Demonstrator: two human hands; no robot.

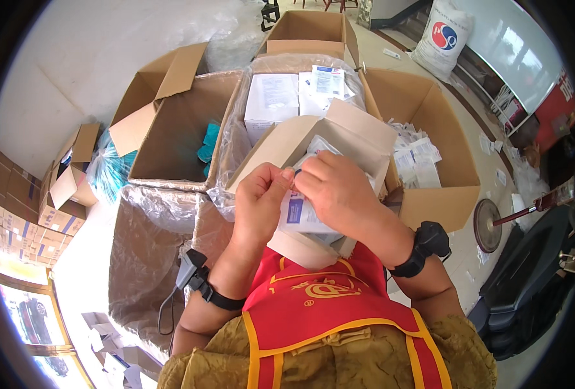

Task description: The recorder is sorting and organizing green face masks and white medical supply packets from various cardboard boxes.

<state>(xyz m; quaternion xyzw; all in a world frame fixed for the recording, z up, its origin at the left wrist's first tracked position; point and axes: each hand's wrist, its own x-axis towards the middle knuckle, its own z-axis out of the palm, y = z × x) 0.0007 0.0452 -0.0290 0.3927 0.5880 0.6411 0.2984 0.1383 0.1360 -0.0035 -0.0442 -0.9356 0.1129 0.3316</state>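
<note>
Both hands meet over an open greyish-white carton (363, 129) held close to my apron. My left hand (261, 194) is closed, thumb and forefinger pinched together. Against it, my right hand (339, 191) is closed too, with its fingertips touching the left ones. A small dark bit shows between the fingertips, too small to name. Below them lies a white packet (297, 214) with a blue printed patch, inside the carton. More clear and white packaging is partly hidden behind my right hand. Each wrist wears a black strapped device.
Behind the carton, a plastic-lined box holds white boxes (271, 97) and a flat white packet (328, 81). The right cardboard box (452, 149) contains many white packets; the left one (177, 146) contains teal items. A lined box (148, 259) stands nearer left, and a black chair (527, 285) at right.
</note>
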